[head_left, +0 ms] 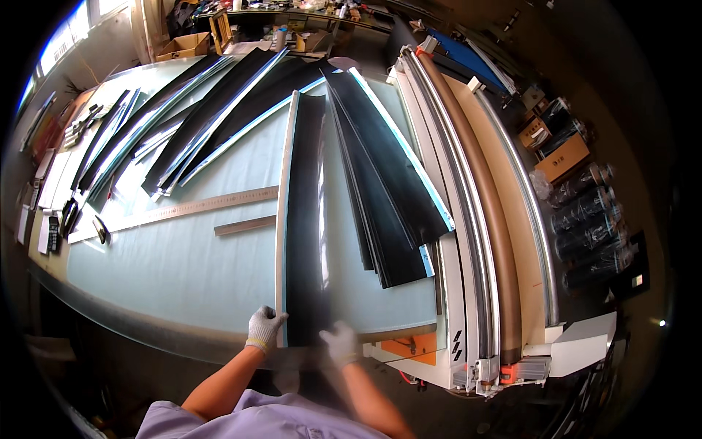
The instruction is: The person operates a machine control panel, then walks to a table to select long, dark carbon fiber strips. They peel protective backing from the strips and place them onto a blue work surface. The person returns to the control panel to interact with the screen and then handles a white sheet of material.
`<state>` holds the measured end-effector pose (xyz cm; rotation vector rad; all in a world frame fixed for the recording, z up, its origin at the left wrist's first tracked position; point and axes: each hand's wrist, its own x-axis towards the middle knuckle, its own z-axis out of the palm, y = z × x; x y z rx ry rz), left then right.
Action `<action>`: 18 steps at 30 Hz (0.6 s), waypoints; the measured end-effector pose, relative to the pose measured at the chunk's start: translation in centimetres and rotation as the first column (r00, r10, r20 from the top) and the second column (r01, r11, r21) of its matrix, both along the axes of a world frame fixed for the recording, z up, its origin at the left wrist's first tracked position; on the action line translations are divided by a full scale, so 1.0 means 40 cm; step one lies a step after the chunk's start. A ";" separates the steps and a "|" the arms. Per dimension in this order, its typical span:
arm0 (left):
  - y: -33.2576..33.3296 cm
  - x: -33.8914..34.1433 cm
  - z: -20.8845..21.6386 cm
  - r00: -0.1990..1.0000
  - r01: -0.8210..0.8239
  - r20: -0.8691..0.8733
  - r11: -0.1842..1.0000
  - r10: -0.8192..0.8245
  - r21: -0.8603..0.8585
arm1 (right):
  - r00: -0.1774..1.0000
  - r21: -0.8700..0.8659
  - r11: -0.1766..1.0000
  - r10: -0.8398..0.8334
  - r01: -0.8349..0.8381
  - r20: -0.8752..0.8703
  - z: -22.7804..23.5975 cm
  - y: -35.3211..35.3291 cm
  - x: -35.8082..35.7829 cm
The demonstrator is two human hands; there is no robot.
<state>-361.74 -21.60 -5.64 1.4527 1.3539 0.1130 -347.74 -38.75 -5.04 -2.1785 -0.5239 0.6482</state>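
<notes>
A long black sheet (306,219) with a pale blue and white border along its left side lies lengthwise on the glass-topped table in front of me. My left hand (265,328), in a light knitted glove, is closed on the near left corner of this sheet. My right hand (340,342), gloved too, is at the near right corner; motion smears its fingers, so its grip cannot be made out. Several similar black sheets (395,190) lie fanned out to the right. More black strips (234,110) are spread over the table's far left part.
A long steel ruler (183,210) and a short metal bar (245,225) lie left of the sheet. Along the table's right side runs a roller machine (482,197). Wrapped black rolls (589,219) and cardboard boxes (567,157) stand beyond it. Scissors (71,214) rest at far left.
</notes>
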 end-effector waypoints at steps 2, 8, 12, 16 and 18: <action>-0.020 -0.054 -0.023 0.992 -0.040 0.113 0.994 0.051 -0.101 | 0.991 0.065 0.995 -0.074 0.082 -0.107 0.054 0.027 -0.010; -0.039 -0.088 -0.043 0.960 -0.109 0.251 0.992 0.123 -0.069 | 0.997 -0.015 0.999 -0.027 0.029 0.072 0.048 0.011 0.011; -0.005 -0.120 -0.038 0.969 -0.152 0.205 0.987 0.139 0.048 | 0.972 0.050 0.982 -0.190 0.185 0.139 0.076 -0.006 0.020; -0.015 -0.106 0.137 0.996 0.092 -0.081 0.672 -0.049 0.735 | 0.962 0.224 0.965 -0.072 0.134 -0.264 0.117 -0.011 -0.012; -0.029 -0.096 0.155 0.931 0.353 -0.132 0.747 -0.340 0.564 | 0.944 0.263 0.959 -0.014 0.106 -0.330 0.117 -0.001 -0.041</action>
